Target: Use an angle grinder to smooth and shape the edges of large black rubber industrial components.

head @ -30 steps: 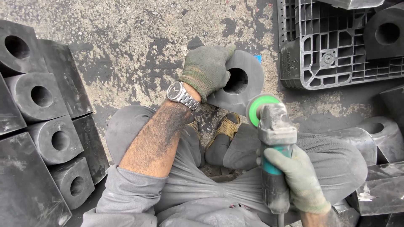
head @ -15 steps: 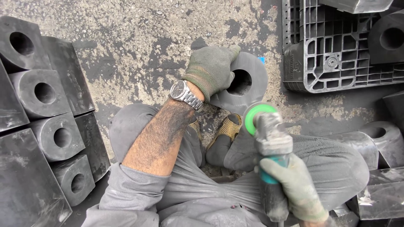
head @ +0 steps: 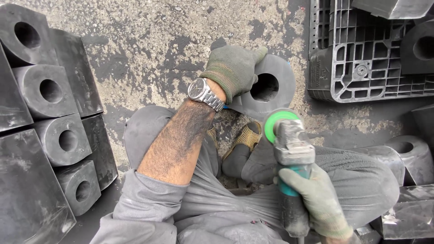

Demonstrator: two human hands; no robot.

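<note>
Your left hand, gloved, is closed over the top edge of the rubber block, fingers curled round its rim so the piece stands tilted on the concrete with its bore facing you; that grip seems meant to steady it just beyond your sandals. Your right hand is wrapped tight around the grinder handle, holding the green disc just beside the block's lower edge; whether it touches, I cannot tell. Similar blocks are stacked to your left, well apart, and a plastic pallet holding more lies to the right.
</note>
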